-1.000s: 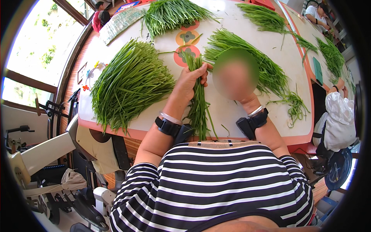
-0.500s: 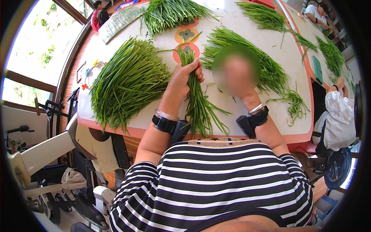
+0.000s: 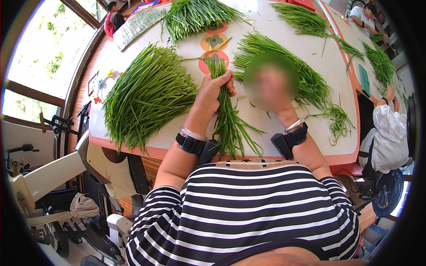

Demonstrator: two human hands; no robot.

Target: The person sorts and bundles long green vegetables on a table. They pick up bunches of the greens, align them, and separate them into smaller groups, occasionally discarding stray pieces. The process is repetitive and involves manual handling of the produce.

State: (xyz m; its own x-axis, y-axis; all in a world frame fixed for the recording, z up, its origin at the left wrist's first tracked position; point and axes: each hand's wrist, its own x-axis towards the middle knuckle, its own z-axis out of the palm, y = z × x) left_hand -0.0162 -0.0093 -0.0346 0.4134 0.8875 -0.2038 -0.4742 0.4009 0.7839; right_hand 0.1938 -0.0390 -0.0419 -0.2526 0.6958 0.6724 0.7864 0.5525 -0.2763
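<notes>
Left hand point(image 3: 216, 90) gripping slender grassy bundle point(image 3: 227, 117), blurred right hand point(image 3: 271, 86) before leafy pile point(image 3: 310, 86), grip unclear, bushy heap point(image 3: 148, 95) near table's left edge point(image 3: 96, 125)

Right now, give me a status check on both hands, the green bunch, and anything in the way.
Left hand closed around green bunch, lower ends splaying. Right hand blurred, grip unclear. Possible obstruction: large green pile beside left hand.
</notes>
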